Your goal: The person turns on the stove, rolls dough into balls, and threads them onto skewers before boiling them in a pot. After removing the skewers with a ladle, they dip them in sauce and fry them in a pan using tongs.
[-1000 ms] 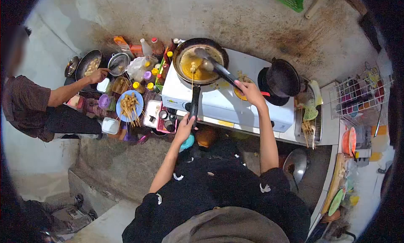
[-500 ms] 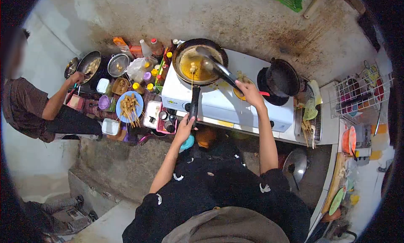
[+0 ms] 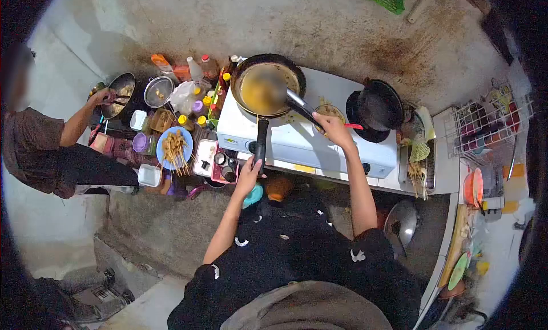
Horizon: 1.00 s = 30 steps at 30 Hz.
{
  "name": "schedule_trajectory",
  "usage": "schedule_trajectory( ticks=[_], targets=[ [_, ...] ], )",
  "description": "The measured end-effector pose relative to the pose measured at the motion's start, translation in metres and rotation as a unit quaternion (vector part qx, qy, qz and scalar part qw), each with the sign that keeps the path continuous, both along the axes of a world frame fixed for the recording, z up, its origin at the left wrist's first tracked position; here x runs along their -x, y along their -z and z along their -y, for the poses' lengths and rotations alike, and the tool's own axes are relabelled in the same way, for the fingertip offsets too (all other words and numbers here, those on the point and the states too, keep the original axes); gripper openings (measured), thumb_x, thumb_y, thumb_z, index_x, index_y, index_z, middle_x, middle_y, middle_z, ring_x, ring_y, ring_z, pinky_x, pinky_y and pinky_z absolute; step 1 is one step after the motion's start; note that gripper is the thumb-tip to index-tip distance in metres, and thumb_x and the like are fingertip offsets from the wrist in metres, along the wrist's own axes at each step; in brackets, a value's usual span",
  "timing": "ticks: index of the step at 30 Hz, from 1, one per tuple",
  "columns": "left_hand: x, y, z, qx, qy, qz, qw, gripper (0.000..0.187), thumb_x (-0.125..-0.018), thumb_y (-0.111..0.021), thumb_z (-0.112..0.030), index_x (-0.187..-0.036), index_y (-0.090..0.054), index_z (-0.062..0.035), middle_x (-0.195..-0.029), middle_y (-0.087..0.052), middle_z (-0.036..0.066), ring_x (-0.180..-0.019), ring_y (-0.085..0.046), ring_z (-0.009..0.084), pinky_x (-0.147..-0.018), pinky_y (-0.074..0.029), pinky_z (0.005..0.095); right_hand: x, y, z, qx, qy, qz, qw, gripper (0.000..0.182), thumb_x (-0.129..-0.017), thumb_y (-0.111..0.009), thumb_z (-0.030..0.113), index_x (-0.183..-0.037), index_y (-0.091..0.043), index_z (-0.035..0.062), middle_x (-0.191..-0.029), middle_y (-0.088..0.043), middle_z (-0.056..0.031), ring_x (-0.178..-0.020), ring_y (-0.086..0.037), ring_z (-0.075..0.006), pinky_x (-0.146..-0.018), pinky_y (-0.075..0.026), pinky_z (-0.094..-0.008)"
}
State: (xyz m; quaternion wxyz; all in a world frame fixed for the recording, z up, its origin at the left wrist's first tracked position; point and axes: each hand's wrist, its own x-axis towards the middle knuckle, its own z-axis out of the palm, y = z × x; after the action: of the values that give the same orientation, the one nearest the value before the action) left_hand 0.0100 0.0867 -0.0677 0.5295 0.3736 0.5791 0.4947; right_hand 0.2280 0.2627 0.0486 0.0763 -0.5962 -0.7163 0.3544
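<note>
My left hand point(image 3: 249, 173) is closed around the black handle of a frying pan point(image 3: 271, 60). The pan sits on the left side of a white gas stove point(image 3: 319, 150) and holds yellow, oily-looking contents. From the right, my right hand point(image 3: 335, 130) grips the dark handle of a spatula point(image 3: 301, 105), whose metal end reaches into the pan. A blurred patch hides the spatula's tip and the food there. Behind my right hand stands a bowl point(image 3: 329, 109) with pale bits in it.
A dark wok point(image 3: 381, 104) occupies the right burner. Left of the stove are a blue plate point(image 3: 187, 140) of skewers, a strainer point(image 3: 159, 91) and several bottles. Another person point(image 3: 37, 136) works at a second pan point(image 3: 127, 80). A wire rack point(image 3: 479, 127) stands at right.
The spatula's head has moved down and left within the pan, and my right hand has shifted slightly left. My left hand stays on the handle. The other person's hand has moved over their pan.
</note>
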Motion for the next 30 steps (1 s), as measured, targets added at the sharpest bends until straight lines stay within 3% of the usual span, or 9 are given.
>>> schedule_trajectory(
  ticks=[3,5,9,11,15,18,25,28,30],
  targets=[
    [0.001,0.010,0.001,0.020,-0.016,0.003,1.000,0.035,-0.090,-0.044,-0.026,-0.114,-0.046,0.0000,-0.089,-0.059,0.006,-0.071,-0.055,0.0100,-0.058,-0.048,0.0241,0.002,0.010,-0.001,0.056,0.001,-0.049,0.997,0.060,-0.080,-0.040,0.059,-0.099,-0.062,0.0067,-0.086,-0.061,-0.0235,-0.087,-0.058,-0.0347,-0.078,-0.043,-0.0381],
    [0.001,0.009,0.000,0.007,-0.005,0.012,1.000,0.034,-0.090,-0.044,-0.024,-0.114,-0.046,-0.0002,-0.089,-0.059,0.005,-0.071,-0.055,0.0101,-0.058,-0.049,0.0243,0.006,0.010,0.005,-0.041,-0.007,-0.006,0.999,0.060,-0.080,-0.039,0.060,-0.101,-0.062,0.0085,-0.078,-0.062,-0.0190,-0.080,-0.060,-0.0310,-0.074,-0.043,-0.0364],
    [-0.001,-0.001,0.001,-0.002,-0.015,0.030,0.999,0.038,-0.089,-0.046,-0.026,-0.114,-0.044,0.0034,-0.088,-0.058,0.007,-0.070,-0.054,0.0105,-0.057,-0.050,0.0242,0.008,0.015,0.002,0.009,0.026,-0.047,0.999,0.059,-0.080,-0.040,0.059,-0.102,-0.062,0.0090,-0.068,-0.060,-0.0136,-0.071,-0.059,-0.0279,-0.068,-0.043,-0.0354],
    [-0.003,-0.010,0.002,0.001,-0.019,0.019,1.000,0.036,-0.090,-0.045,-0.025,-0.113,-0.045,0.0025,-0.088,-0.059,0.008,-0.072,-0.053,0.0103,-0.057,-0.050,0.0247,0.008,0.013,0.006,-0.058,0.025,0.008,0.998,0.059,-0.081,-0.040,0.059,-0.102,-0.062,0.0089,-0.062,-0.056,-0.0098,-0.066,-0.057,-0.0269,-0.065,-0.042,-0.0355],
    [-0.001,-0.005,0.001,-0.006,-0.017,0.031,0.999,0.034,-0.090,-0.044,-0.023,-0.113,-0.045,0.0020,-0.088,-0.059,0.008,-0.072,-0.054,0.0105,-0.058,-0.050,0.0246,0.009,0.002,0.007,0.031,0.011,-0.045,0.998,0.058,-0.081,-0.040,0.058,-0.103,-0.061,0.0091,-0.068,-0.059,-0.0144,-0.073,-0.059,-0.0320,-0.069,-0.042,-0.0375],
    [0.000,-0.006,0.001,-0.001,-0.005,0.027,1.000,0.034,-0.090,-0.044,-0.024,-0.113,-0.044,0.0019,-0.089,-0.059,0.008,-0.074,-0.055,0.0110,-0.058,-0.050,0.0246,0.009,0.007,0.006,-0.027,0.050,-0.008,0.998,0.057,-0.081,-0.041,0.057,-0.097,-0.063,0.0074,-0.069,-0.059,-0.0174,-0.075,-0.059,-0.0332,-0.070,-0.043,-0.0381],
    [0.000,-0.006,0.002,-0.005,-0.003,0.018,1.000,0.036,-0.090,-0.045,-0.027,-0.112,-0.044,0.0024,-0.089,-0.059,0.009,-0.074,-0.056,0.0116,-0.058,-0.050,0.0241,0.007,-0.005,0.010,-0.002,0.028,-0.027,0.999,0.058,-0.081,-0.041,0.058,-0.093,-0.064,0.0063,-0.073,-0.060,-0.0201,-0.080,-0.059,-0.0351,-0.072,-0.043,-0.0386],
    [0.000,-0.001,0.000,-0.011,0.000,0.016,1.000,0.037,-0.090,-0.045,-0.027,-0.112,-0.044,0.0027,-0.090,-0.059,0.009,-0.074,-0.056,0.0118,-0.058,-0.050,0.0240,0.003,0.010,0.004,-0.109,0.009,-0.027,0.994,0.057,-0.081,-0.041,0.057,-0.090,-0.063,0.0053,-0.070,-0.060,-0.0174,-0.075,-0.059,-0.0333,-0.069,-0.043,-0.0380],
    [0.000,0.001,0.000,-0.012,0.002,0.015,1.000,0.037,-0.090,-0.045,-0.027,-0.113,-0.044,0.0030,-0.090,-0.059,0.009,-0.073,-0.056,0.0119,-0.058,-0.050,0.0240,0.002,0.006,0.001,0.005,0.010,-0.052,0.999,0.056,-0.081,-0.042,0.057,-0.091,-0.063,0.0061,-0.070,-0.060,-0.0165,-0.075,-0.059,-0.0325,-0.070,-0.043,-0.0376]
  ],
)
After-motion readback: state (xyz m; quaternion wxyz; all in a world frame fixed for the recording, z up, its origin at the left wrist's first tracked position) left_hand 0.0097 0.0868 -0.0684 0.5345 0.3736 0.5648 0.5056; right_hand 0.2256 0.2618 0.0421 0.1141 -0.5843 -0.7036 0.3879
